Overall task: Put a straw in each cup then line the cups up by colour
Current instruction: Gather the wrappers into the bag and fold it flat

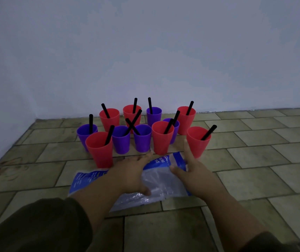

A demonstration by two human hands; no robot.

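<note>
Several red and purple plastic cups stand mixed in a cluster on the tiled floor near the wall, each with a black straw leaning in it. The nearest ones are a red cup (101, 150) at front left, a red cup (162, 138) in the middle and a red cup (198, 141) at front right. Purple cups (142, 138) stand between them. My left hand (132, 174) and my right hand (191, 170) reach forward side by side with fingers spread, hovering over a clear and blue plastic straw bag (156, 180). Neither hand holds anything.
A plain pale wall (145, 51) rises right behind the cups, and another wall closes the left side. Beige floor tiles (254, 160) stretch to the right and toward me. My dark sleeves fill the bottom corners.
</note>
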